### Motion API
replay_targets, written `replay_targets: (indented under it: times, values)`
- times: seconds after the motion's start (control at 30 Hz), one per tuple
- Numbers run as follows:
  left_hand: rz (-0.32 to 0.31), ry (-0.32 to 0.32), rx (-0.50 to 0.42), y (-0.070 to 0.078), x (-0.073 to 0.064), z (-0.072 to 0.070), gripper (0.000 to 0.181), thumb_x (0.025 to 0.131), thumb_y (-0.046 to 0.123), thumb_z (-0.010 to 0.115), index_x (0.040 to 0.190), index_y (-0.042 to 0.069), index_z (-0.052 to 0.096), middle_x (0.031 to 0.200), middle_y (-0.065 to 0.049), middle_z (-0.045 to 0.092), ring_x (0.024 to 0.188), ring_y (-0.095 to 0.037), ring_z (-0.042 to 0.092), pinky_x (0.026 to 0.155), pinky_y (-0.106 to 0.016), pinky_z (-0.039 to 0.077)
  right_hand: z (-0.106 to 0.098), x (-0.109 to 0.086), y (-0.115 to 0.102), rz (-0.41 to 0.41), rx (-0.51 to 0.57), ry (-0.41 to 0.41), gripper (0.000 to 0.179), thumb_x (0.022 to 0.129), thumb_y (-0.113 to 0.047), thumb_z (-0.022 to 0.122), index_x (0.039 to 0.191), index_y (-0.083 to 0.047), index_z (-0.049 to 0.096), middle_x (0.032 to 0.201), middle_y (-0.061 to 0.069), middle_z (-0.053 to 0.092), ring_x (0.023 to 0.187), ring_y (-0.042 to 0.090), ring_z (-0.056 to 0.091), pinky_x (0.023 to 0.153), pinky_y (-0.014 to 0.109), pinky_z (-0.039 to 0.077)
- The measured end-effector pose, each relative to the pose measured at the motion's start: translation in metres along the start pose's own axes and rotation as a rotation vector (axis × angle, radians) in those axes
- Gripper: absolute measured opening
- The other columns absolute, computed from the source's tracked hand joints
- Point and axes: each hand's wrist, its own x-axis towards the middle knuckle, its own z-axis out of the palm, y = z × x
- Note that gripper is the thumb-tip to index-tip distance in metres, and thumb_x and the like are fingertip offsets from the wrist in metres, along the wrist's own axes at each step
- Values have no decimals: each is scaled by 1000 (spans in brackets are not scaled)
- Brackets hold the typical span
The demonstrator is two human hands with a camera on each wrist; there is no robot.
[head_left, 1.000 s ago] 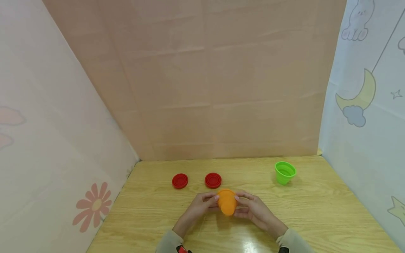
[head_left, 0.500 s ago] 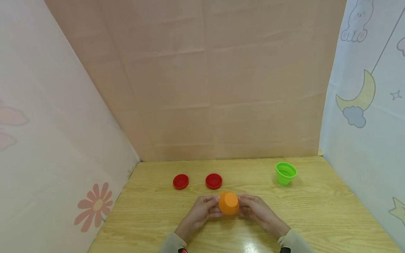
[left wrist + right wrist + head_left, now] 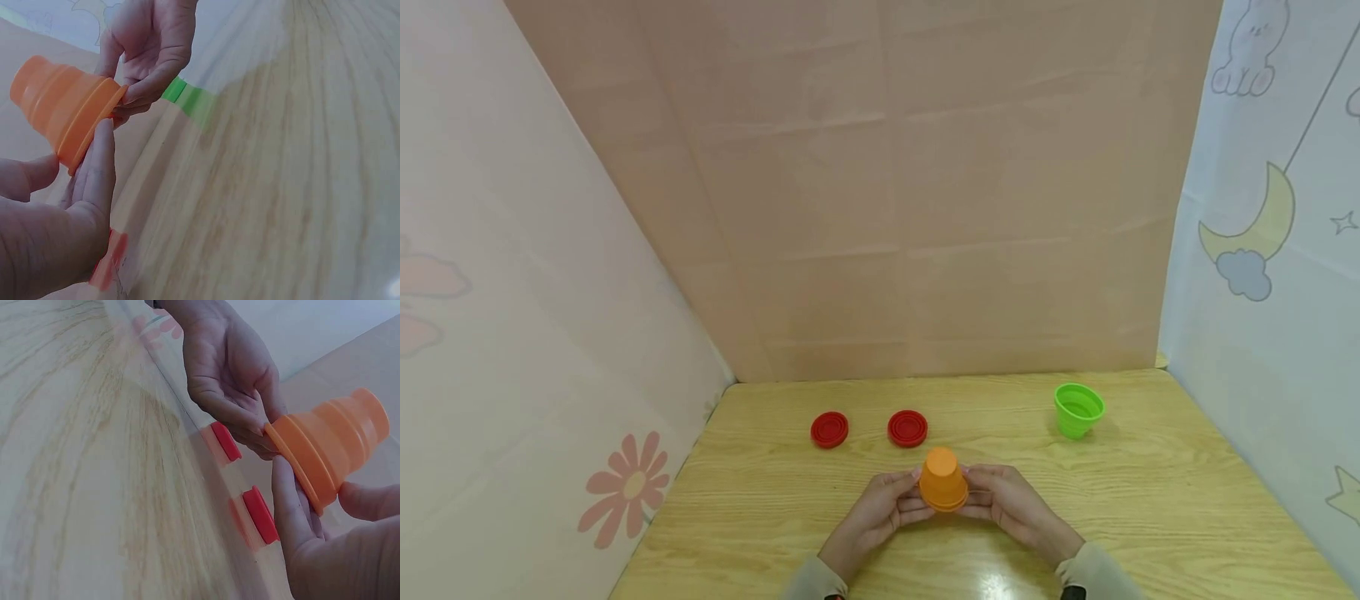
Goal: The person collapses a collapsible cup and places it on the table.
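An orange collapsible cup [image 3: 943, 478], stretched to its full stepped height, is held above the table with its base up and its wide rim down. My left hand [image 3: 881, 510] grips the rim from the left, thumb on the outer wall and fingers under the edge. From the right, my right hand [image 3: 1011, 507] pinches the same rim in a like way. Both wrist views show the ringed wall of the orange cup [image 3: 67, 109] between the two hands. What lies inside the cup is hidden.
Two red collapsed cups [image 3: 830, 429] lie flat on the wooden table [image 3: 760, 500] beyond the left hand. A green collapsible cup [image 3: 1078, 410] stands expanded, mouth up, at the back right. Printed cloth walls bound the table at left and right, and a brown sheet [image 3: 895, 208] behind.
The orange cup has tilted in my hands: its base, which pointed toward me a second ago, has swung upward and its rim now faces down. Both hands keep their hold.
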Motion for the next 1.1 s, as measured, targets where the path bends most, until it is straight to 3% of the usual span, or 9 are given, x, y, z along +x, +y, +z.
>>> replay_targets:
  times: [0.37,0.63,0.9,1.1]
  values:
    - [8,-36,49,5,-1,-1,44,110,29,56,133,-7,65,101,-9,81,94,-18,79,92,-40,64,4,1,-1,1,-1,20,31,109,-20,57,127,4,66,114,8,79,103,19,77,95,40,64]
    - [-12,-31,117,7,2,2,49,108,38,58,129,-6,68,107,-18,80,86,-16,80,83,-36,67,7,0,-3,13,-57,34,33,110,-20,55,126,6,65,112,7,78,103,21,77,94,41,64]
    - [-22,-50,152,6,4,4,50,110,37,55,131,-6,67,111,-21,79,83,-15,80,82,-38,67,9,-1,-4,-28,-271,105,38,108,-18,57,124,16,65,109,9,78,92,20,78,84,41,67]
    - [-30,-63,139,6,4,6,49,110,37,54,133,-5,67,106,-16,81,79,-13,80,78,-35,67,14,-3,-6,-74,-396,143,34,107,-7,52,122,21,64,117,23,74,83,21,77,76,41,68]
